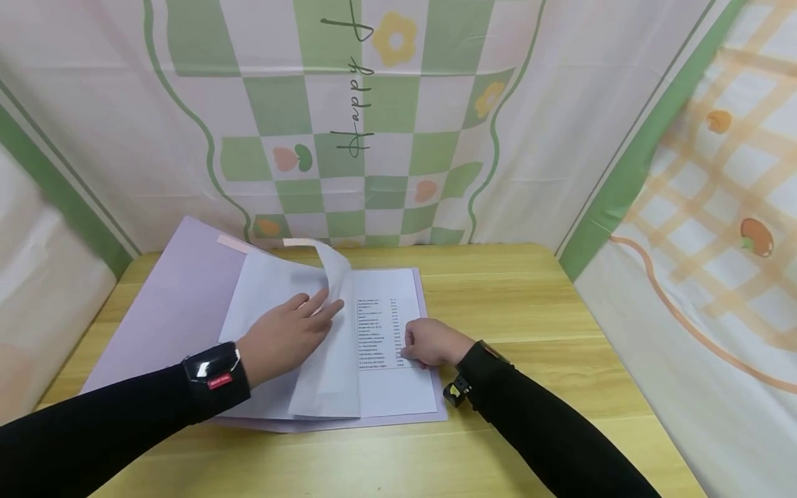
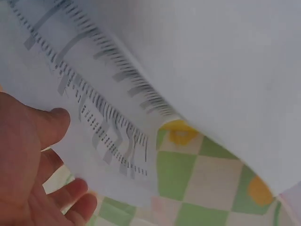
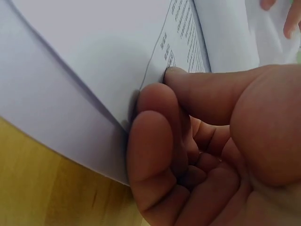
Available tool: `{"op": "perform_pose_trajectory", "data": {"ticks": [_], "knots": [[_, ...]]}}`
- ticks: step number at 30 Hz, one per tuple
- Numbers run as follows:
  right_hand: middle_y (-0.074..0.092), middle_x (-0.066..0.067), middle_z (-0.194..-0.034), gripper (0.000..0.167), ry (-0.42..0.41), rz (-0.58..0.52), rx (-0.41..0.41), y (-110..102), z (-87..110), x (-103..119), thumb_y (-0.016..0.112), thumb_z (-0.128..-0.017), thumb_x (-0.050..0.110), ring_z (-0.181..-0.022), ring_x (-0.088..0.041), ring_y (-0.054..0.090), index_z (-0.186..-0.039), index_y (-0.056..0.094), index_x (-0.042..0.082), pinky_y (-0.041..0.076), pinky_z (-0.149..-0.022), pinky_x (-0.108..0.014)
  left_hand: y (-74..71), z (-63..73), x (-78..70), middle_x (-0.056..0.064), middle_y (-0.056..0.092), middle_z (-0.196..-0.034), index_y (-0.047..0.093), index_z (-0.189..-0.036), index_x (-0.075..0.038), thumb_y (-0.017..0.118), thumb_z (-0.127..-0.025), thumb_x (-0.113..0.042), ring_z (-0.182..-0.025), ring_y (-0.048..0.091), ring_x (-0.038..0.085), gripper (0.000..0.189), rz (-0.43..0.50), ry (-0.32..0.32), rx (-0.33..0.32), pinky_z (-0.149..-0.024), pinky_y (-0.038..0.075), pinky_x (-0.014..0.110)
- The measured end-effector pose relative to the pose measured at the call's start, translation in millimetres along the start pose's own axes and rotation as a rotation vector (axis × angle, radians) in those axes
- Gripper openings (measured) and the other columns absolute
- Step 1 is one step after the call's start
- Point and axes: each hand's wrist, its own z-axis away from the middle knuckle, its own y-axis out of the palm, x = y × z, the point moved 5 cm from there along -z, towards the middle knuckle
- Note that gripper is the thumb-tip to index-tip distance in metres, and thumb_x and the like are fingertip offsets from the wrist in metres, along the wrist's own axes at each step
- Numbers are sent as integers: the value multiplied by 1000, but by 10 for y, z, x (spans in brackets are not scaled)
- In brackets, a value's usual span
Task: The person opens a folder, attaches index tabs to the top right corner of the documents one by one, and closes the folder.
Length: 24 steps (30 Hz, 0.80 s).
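Note:
A lilac folder point(image 1: 158, 297) lies spread on the table with white printed sheets inside. My left hand point(image 1: 283, 339) is at a curling white sheet point(image 1: 336, 360) near the middle, its fingers stretched out against it. In the left wrist view the thumb and fingertips of that hand point(image 2: 51, 155) lie along the edge of a sheet with blurred print point(image 2: 108, 94). On the right side, my right hand point(image 1: 432, 344) pinches the right edge of the printed page point(image 1: 398, 398). Its curled fingers point(image 3: 150, 141) and thumb meet at that edge in the right wrist view.
The folder rests on a light wooden table point(image 1: 498, 290), whose wood shows around it. Behind stands a fabric backdrop point(image 1: 392, 104) with green checks, and another with orange checks point(image 1: 710, 194) hangs at the right. A pale pink strip point(image 1: 233, 243) shows at the folder's top.

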Motion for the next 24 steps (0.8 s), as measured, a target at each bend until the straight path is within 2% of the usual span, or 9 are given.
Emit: {"op": "perform_pose_trajectory", "data": {"ticks": [2, 5, 9, 16, 24], "knots": [[59, -4, -63, 22, 2, 4, -1, 1, -2, 2, 69, -95, 19, -54, -17, 57, -80, 57, 9, 43, -49, -28, 3, 103, 25, 11, 47, -148, 71, -119, -5, 72, -88, -7, -135, 40, 37, 31, 13, -8, -13, -103, 37, 44], [60, -4, -64, 21, -1, 7, -3, 3, 0, 9, 68, -96, 19, -55, -17, 57, -81, 57, 10, 43, -50, -28, 2, 219, 82, 13, 50, -145, 71, -119, -6, 73, -87, -7, -135, 40, 39, 33, 25, -24, 2, -105, 36, 46], [59, -4, -67, 21, 2, -1, -3, 10, -7, 1, 68, -96, 20, -56, -17, 58, -81, 57, 10, 44, -51, -29, 7, 358, 172, 16, 55, -138, 71, -121, -7, 76, -85, -5, -129, 45, 42, 37, 2, -58, 76, -102, 39, 48], [60, -4, -68, 21, 5, -13, -2, 13, -4, -1, 69, -95, 20, -58, -18, 59, -81, 58, 9, 45, -51, -30, 56, 590, 298, 16, 65, -121, 75, -112, -8, 83, -79, -7, -115, 55, 38, 34, 22, -121, 182, -90, 44, 46], [60, -5, -69, 21, 11, -22, 1, 15, -7, -29, 69, -95, 20, -58, -18, 59, -82, 57, 9, 47, -50, -30, 185, 748, 458, 13, 64, -126, 76, -110, -9, 83, -77, 0, -116, 56, 36, 36, 96, -120, 267, -92, 45, 48]]}}
